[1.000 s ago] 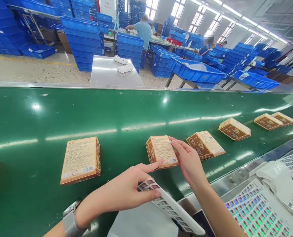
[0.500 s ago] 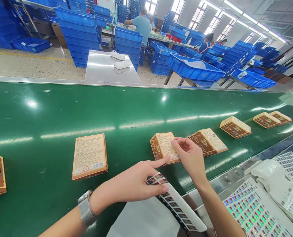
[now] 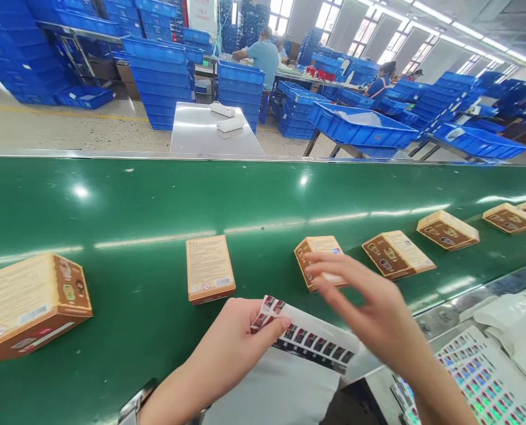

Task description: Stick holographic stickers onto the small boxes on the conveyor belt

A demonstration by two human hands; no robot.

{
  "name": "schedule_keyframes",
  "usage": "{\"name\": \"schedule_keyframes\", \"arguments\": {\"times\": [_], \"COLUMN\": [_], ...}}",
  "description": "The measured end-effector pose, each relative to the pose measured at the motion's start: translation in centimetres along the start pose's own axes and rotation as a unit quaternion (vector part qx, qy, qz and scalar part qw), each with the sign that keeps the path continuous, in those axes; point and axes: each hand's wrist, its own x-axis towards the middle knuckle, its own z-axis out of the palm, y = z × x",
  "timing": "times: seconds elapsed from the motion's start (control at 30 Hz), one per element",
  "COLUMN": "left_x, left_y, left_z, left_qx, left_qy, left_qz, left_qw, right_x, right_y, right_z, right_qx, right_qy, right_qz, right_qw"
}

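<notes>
My left hand (image 3: 245, 339) pinches a sheet of small printed stickers (image 3: 316, 336) between thumb and fingers, its strip of pictures facing up. My right hand (image 3: 373, 301) is slightly blurred, fingers apart and holding nothing I can see. It hovers in front of a brown and cream cardboard box (image 3: 304, 262) and hides part of it. A small shiny bluish sticker (image 3: 335, 251) shows at that box's upper corner. Another box (image 3: 209, 265) lies beyond my left hand, printed text and barcode facing up. To the right lies a similar box (image 3: 398, 254), also with a small sticker.
The boxes lie on a green conveyor belt (image 3: 143, 295), with a larger-looking box (image 3: 28, 301) at the left. Holographic sticker sheets (image 3: 475, 372) and white plastic (image 3: 510, 330) lie at the lower right. Blue crates (image 3: 160, 82) and seated people (image 3: 263, 59) are beyond the belt.
My right hand has come away from the box, its fingers spread. My left hand has drawn back, and the sticker sheet lies flatter. The boxes appear farther right; the view has shifted too.
</notes>
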Motion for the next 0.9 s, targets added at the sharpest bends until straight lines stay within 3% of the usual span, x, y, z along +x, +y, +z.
{"name": "schedule_keyframes", "arguments": {"times": [0.07,0.13,0.27,0.37,0.43,0.5,0.57,0.67,0.77,0.9], "left_x": [-0.9,-1.7,-2.9,-3.7,-4.4,-5.3,-6.2,-7.2,-7.5,-7.3], "left_y": [-0.3,-0.4,-0.6,-1.0,-1.3,-1.7,-2.0,-2.2,-2.4,-2.6], "left_z": [-0.3,-0.6,-1.1,-1.8,-2.5,-3.4,-4.5,-6.2,-7.2,-7.5], "left_qx": [-0.014,-0.021,-0.025,-0.038,-0.052,-0.059,-0.051,-0.016,0.012,0.016], "left_qy": [0.014,0.029,0.056,0.069,0.078,0.076,0.068,0.081,0.080,0.060], "left_qz": [0.011,0.025,0.037,0.041,0.035,0.014,-0.002,0.025,0.034,0.033], "left_qw": [1.000,0.999,0.997,0.996,0.995,0.995,0.996,0.996,0.996,0.998], "right_x": [-0.4,-0.6,-0.8,-0.9,-0.6,0.2,1.7,4.3,5.9,6.4], "right_y": [-2.7,-4.6,-6.5,-7.6,-8.0,-7.8,-6.8,-4.8,-3.5,-3.1], "right_z": [1.4,3.0,5.4,5.8,5.8,6.0,6.9,9.4,11.9,13.1], "right_qx": [-0.018,-0.045,-0.065,-0.020,0.053,0.161,0.275,0.387,0.407,0.392], "right_qy": [-0.028,-0.019,0.007,-0.002,-0.026,-0.047,-0.053,-0.053,-0.058,-0.065], "right_qz": [-0.103,-0.155,-0.180,-0.173,-0.126,-0.029,0.097,0.257,0.295,0.304], "right_qw": [0.994,0.987,0.982,0.985,0.990,0.985,0.955,0.884,0.863,0.866]}}
